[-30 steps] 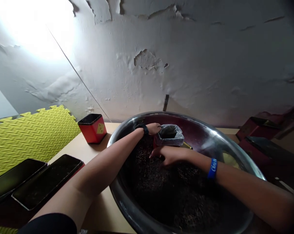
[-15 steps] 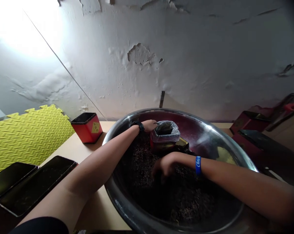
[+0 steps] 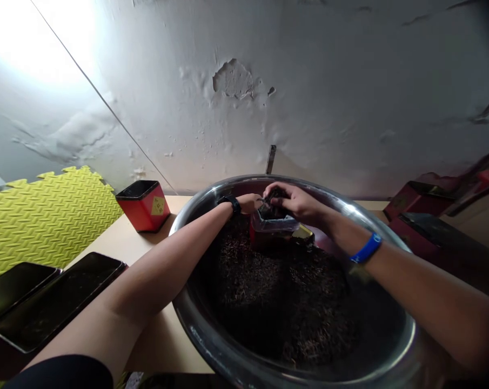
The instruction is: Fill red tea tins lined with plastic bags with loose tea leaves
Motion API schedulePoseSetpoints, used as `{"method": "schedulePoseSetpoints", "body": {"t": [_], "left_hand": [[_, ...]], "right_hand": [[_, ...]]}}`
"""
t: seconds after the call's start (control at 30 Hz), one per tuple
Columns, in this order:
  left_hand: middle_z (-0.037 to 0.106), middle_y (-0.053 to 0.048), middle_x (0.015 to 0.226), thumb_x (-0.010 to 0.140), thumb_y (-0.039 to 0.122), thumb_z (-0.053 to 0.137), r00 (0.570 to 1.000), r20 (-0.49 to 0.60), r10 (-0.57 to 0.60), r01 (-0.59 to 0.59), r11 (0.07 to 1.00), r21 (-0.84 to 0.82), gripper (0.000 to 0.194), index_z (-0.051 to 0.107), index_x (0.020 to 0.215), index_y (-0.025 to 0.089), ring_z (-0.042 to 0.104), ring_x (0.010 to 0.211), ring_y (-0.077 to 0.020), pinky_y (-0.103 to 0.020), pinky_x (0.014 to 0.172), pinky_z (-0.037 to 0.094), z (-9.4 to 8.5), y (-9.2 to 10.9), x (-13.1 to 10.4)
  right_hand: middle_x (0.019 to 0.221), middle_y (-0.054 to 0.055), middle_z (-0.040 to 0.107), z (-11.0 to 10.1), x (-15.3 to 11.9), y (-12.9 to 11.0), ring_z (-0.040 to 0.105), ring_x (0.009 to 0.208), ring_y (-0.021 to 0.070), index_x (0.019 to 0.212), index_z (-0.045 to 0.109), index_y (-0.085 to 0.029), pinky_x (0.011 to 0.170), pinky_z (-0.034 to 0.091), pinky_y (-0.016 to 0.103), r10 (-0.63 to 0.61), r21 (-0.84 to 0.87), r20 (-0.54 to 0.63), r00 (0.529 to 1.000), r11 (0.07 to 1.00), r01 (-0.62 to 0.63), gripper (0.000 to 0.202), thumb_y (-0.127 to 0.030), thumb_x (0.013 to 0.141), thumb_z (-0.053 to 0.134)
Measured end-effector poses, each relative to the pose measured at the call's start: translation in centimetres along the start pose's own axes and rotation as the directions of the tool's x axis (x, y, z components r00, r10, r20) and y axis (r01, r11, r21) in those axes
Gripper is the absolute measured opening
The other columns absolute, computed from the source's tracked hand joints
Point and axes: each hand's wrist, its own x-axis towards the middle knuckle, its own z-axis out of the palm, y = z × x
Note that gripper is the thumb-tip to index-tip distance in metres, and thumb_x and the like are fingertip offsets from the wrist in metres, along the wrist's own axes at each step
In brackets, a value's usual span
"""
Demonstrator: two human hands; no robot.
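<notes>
Stainless-steel round basin [image 3: 212,346] rests on the beige tabletop [image 3: 147,254] and holds a bed of dark loose tea leaves [image 3: 293,302]. A red square tin lined with a clear plastic bag [image 3: 270,229] stands in the leaves at the basin's far side. The left hand [image 3: 250,203] pinches the bag's left rim, fingers clenched on it. The right hand [image 3: 295,201] hovers over the bag's mouth, fingers cupped around a clump of tea leaves. A second red square tin [image 3: 142,205] stands on the tabletop left of the basin, near two black trays [image 3: 53,302].
</notes>
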Motion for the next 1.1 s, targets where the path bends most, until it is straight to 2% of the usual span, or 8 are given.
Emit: {"method": "schedulePoseSetpoints", "body": {"t": [0.07, 0.2, 0.33, 0.4, 0.53, 0.7, 0.9, 1.1], "left_hand": [[0.06, -0.005, 0.06, 0.082, 0.017, 0.022, 1.0, -0.025, -0.013, 0.013, 1.0, 0.005, 0.041, 0.061, 0.073, 0.007, 0.048, 0.051, -0.0095, -0.015, 0.044, 0.037, 0.1, -0.1, 0.1], [0.062, -0.005, 0.071, 0.079, 0.019, 0.033, 0.999, 0.02, -0.051, 0.049, 0.997, 0.055, 0.031, 0.061, 0.083, 0.008, 0.051, 0.056, -0.0096, -0.014, 0.047, 0.037, -0.1, 0.1, 0.1], [0.062, -0.007, 0.087, 0.08, 0.023, 0.037, 0.997, 0.07, -0.04, 0.035, 0.997, 0.064, 0.027, 0.058, 0.09, 0.009, 0.055, 0.069, -0.0129, -0.019, 0.057, 0.039, -0.4, 0.4, -0.2], [0.061, -0.009, 0.09, 0.08, 0.024, 0.037, 0.996, 0.077, -0.038, 0.031, 0.996, 0.087, 0.028, 0.058, 0.089, 0.008, 0.055, 0.074, -0.0142, -0.02, 0.061, 0.04, -0.5, 0.5, -0.2], [0.061, -0.01, 0.091, 0.083, 0.028, 0.032, 0.994, 0.027, -0.104, 0.101, 0.99, 0.099, 0.033, 0.057, 0.092, 0.009, 0.054, 0.075, -0.0151, -0.022, 0.066, 0.04, -0.3, 0.4, -0.1], [0.061, -0.006, 0.088, 0.083, 0.03, 0.032, 0.989, 0.036, -0.14, 0.138, 0.989, 0.054, 0.032, 0.057, 0.091, 0.013, 0.055, 0.075, -0.014, -0.021, 0.064, 0.04, 0.0, -0.1, 0.1], [0.061, -0.006, 0.086, 0.082, 0.03, 0.032, 0.99, 0.038, -0.138, 0.136, 0.989, 0.056, 0.031, 0.057, 0.091, 0.013, 0.054, 0.074, -0.014, -0.021, 0.064, 0.04, 0.0, -0.3, 0.1], [0.061, -0.006, 0.09, 0.083, 0.031, 0.03, 0.992, 0.049, -0.118, 0.113, 0.989, 0.093, 0.033, 0.057, 0.092, 0.013, 0.054, 0.076, -0.0143, -0.021, 0.065, 0.039, -0.2, 0.1, 0.1]], "right_hand": [[0.095, 0.006, 0.054, -0.9, 0.3, 1.4, 0.05, 0.086, 0.0169, 0.104, 0.05, -0.02, 0.077, 0.042, 0.034, -0.031, -0.187, -0.127, 0.991, 0.982, 0.007, 0.03, -0.034, 0.077, 0.048], [0.113, 0.008, 0.05, -1.0, 0.2, 2.6, 0.044, 0.105, 0.0215, 0.093, 0.061, -0.019, 0.093, 0.032, 0.037, -0.087, -0.578, 0.049, 0.995, 0.81, 0.099, 0.025, -0.026, 0.07, 0.057], [0.101, 0.007, 0.057, 0.2, -0.4, 0.5, 0.051, 0.094, 0.0172, 0.092, 0.061, -0.017, 0.085, 0.038, 0.032, -0.17, -0.583, -0.013, 0.985, 0.802, 0.131, 0.023, -0.027, 0.079, 0.046], [0.094, 0.005, 0.06, 1.2, -0.7, -0.5, 0.053, 0.087, 0.0158, 0.092, 0.061, -0.017, 0.08, 0.04, 0.029, -0.097, -0.517, 0.12, 0.988, 0.843, 0.146, 0.025, -0.032, 0.079, 0.046], [0.104, 0.004, 0.059, 3.9, -1.7, 0.4, 0.053, 0.094, 0.0174, 0.107, 0.058, -0.021, 0.084, 0.039, 0.027, 0.139, -0.411, 0.605, 0.784, 0.898, 0.158, 0.043, -0.044, 0.071, 0.054], [0.137, 0.009, 0.026, 7.9, -3.1, 4.5, 0.028, 0.121, 0.0324, 0.132, 0.029, -0.024, 0.096, 0.029, 0.039, 0.43, -0.595, 0.622, 0.654, 0.803, 0.039, 0.099, -0.052, 0.046, 0.068], [0.135, 0.006, 0.029, 9.6, -3.3, 5.1, 0.031, 0.12, 0.0302, 0.126, 0.039, -0.028, 0.093, 0.033, 0.036, 0.469, -0.496, 0.83, 0.302, 0.868, 0.014, 0.099, -0.056, 0.037, 0.07], [0.111, 0.005, 0.056, 10.3, -3.7, 4.2, 0.052, 0.098, 0.0223, 0.111, 0.054, -0.017, 0.079, 0.042, 0.027, 0.372, -0.389, 0.892, 0.257, 0.921, 0.018, 0.069, -0.044, 0.049, 0.069]]}}
